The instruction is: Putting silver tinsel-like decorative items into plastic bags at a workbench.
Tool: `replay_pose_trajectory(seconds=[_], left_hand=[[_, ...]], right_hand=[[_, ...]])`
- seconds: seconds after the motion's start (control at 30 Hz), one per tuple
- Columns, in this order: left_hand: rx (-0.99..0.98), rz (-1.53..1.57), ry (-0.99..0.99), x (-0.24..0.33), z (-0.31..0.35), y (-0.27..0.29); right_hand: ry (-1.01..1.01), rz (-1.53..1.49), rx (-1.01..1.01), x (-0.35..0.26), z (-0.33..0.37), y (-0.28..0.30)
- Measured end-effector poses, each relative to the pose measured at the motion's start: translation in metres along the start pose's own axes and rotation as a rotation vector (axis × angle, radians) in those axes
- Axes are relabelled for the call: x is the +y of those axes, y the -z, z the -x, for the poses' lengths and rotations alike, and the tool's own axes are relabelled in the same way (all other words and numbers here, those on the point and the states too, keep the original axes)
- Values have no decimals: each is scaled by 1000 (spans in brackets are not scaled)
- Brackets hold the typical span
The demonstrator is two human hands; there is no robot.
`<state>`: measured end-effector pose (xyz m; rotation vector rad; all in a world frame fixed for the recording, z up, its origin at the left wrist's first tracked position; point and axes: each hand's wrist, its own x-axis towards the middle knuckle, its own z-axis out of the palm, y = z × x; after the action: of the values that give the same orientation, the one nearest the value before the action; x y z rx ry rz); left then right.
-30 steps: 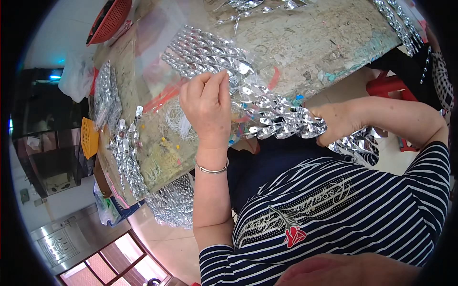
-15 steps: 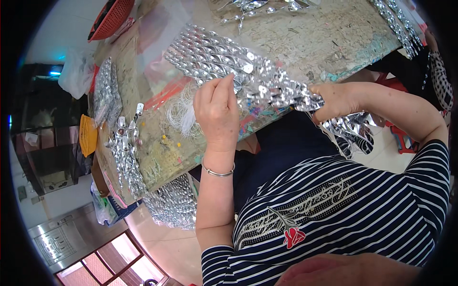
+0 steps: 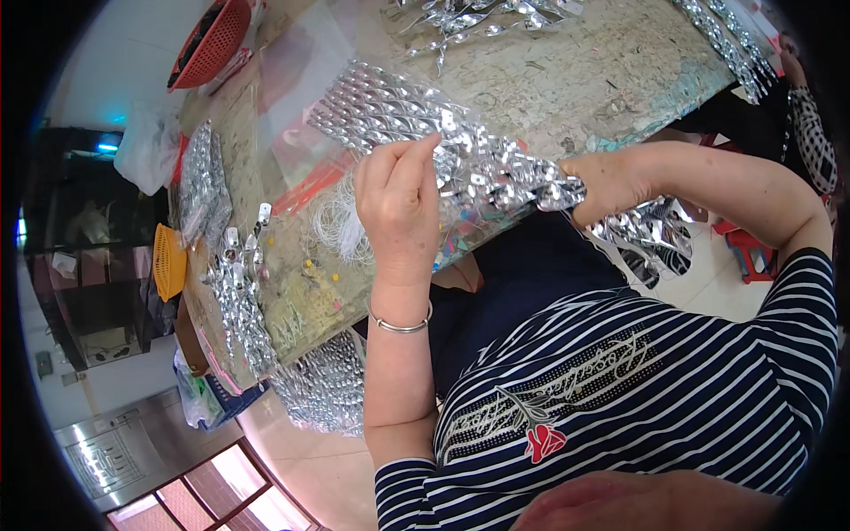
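Observation:
My right hand (image 3: 611, 184) is wrapped round a bundle of shiny silver twisted strips (image 3: 509, 181), near the table's front edge. The bundle slants up to the left, and its far part lies in a clear plastic bag (image 3: 305, 75). More strip ends (image 3: 651, 243) hang behind my right hand, below the table edge. My left hand (image 3: 396, 203), with a silver bangle on the wrist, is closed in a pinch beside the bundle. Whatever its fingertips hold is too small to make out. White strings (image 3: 341, 226) lie in a tangle just left of it.
Other silver strips lie at the table's left (image 3: 239, 305), its far side (image 3: 482, 18) and far right (image 3: 726, 44). A filled clear bag (image 3: 204, 186), a yellow basket (image 3: 169, 261) and a red basket (image 3: 212, 44) sit along the left edge. Another person's sleeve (image 3: 813, 137) shows at right.
My right hand has shifted slightly left with the bundle. My left hand keeps its pinch and has barely moved. The table's left side appears slightly lower in view.

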<state>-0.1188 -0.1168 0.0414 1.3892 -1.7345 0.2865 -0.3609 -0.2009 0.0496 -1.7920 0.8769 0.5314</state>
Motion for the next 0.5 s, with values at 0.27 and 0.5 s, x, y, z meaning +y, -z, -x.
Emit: replay_pose_trajectory(seconds=[0.27,0.5], left_hand=[[33,-3,-15,8,5,2],[21,96,97,3,13,4]], right_hand=[[3,-47,132,-17,16,19],[14,-75,171,-8,12,12]])
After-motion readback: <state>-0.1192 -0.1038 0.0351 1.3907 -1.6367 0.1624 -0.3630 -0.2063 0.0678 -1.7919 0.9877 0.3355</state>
